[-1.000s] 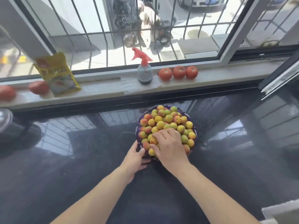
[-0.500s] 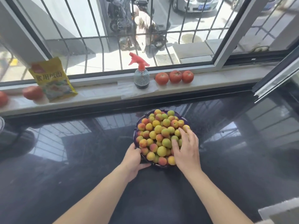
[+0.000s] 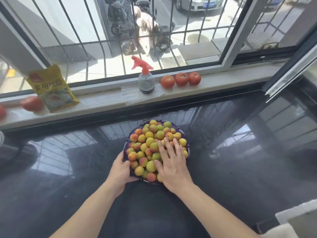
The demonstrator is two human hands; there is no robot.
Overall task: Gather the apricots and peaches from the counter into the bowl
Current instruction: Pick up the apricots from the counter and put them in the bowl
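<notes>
A dark purple bowl stands on the black counter, heaped with several yellow, orange and green apricots and peaches. My left hand grips the bowl's near left rim, thumb against the fruit at the edge. My right hand lies flat on the right side of the heap, fingers straight and spread, pointing away from me. It hides the fruit under it. I see no loose fruit on the counter.
On the white sill behind the bowl stand a spray bottle with a red trigger, three tomatoes, a yellow packet and two more tomatoes at far left. A window frame juts in at right.
My right hand slid from the heap's near middle to its right edge, then back onto the right side, now lying flat. My left hand stayed on the rim.
</notes>
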